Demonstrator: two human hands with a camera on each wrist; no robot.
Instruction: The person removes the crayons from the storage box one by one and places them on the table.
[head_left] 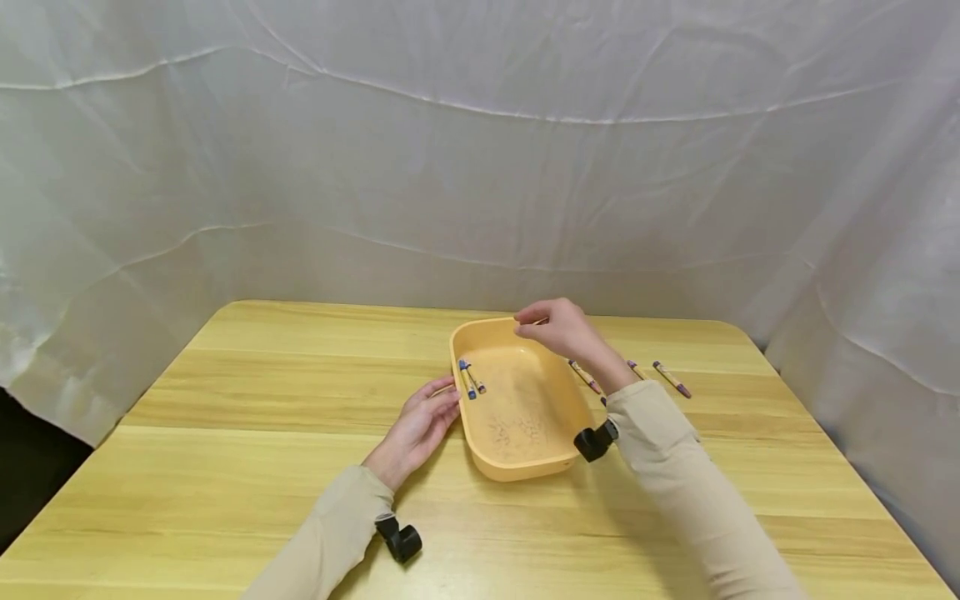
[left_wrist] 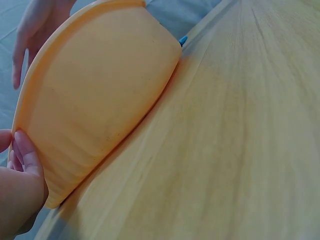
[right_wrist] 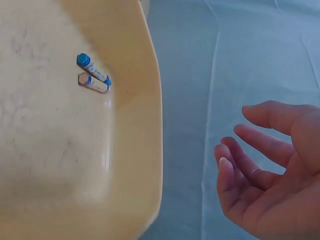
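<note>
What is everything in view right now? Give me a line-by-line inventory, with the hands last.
Shallow orange plastic tray: one, orange, at the middle of the table, long side running away from the person.
Blue-capped crayons in the tray: two, blue and pale wrappers, side by side against the tray's left wall.
Loose crayons on the table: at least three, dark-tipped, right of the tray, partly hidden behind the right forearm.
Light wooden table: one, yellow wood grain.
White cloth backdrop: one, behind and beside the table.
Left hand: fingers resting against the tray's left outer wall.
Right hand: above the tray's far rim, fingers loosely spread, holding nothing.
</note>
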